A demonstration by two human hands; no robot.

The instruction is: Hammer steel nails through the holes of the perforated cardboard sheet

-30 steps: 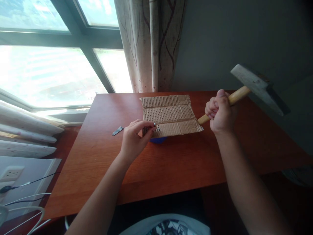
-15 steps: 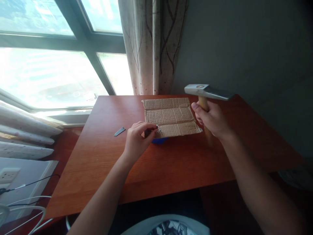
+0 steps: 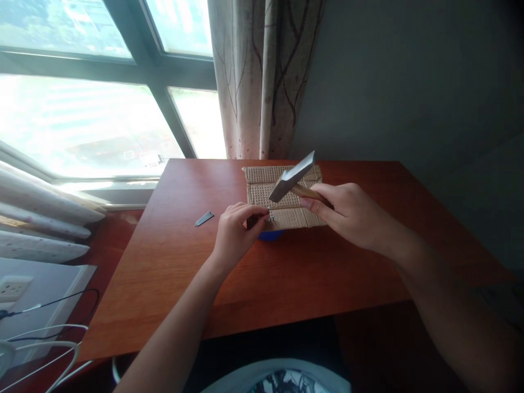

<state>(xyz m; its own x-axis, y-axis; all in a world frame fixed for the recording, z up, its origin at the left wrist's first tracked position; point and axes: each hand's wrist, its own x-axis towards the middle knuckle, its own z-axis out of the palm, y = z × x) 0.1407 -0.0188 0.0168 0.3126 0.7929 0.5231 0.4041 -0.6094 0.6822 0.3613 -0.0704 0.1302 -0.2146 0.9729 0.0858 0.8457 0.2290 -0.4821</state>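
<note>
The right grip [image 3: 350, 215] is closed around the hammer [image 3: 291, 177], its head above the perforated cardboard [image 3: 298, 220]. The left grip [image 3: 237, 226] pinches a nail [image 3: 268, 209] at its fingertips, over the cardboard's near left part; spare nails [image 3: 204, 219] lie left of it on the desk [image 3: 164, 267].

Looks like a home rm: patterned curtain [image 3: 249, 82] by lg window [image 3: 77, 123], wood-look table [image 3: 164, 278], wall socket [image 3: 15, 289] w/ cables [image 3: 57, 343] nearby.

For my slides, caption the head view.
Right hand holds a hammer over perforated cardboard; left hand pinches a nail; loose nails lie nearby.
</note>
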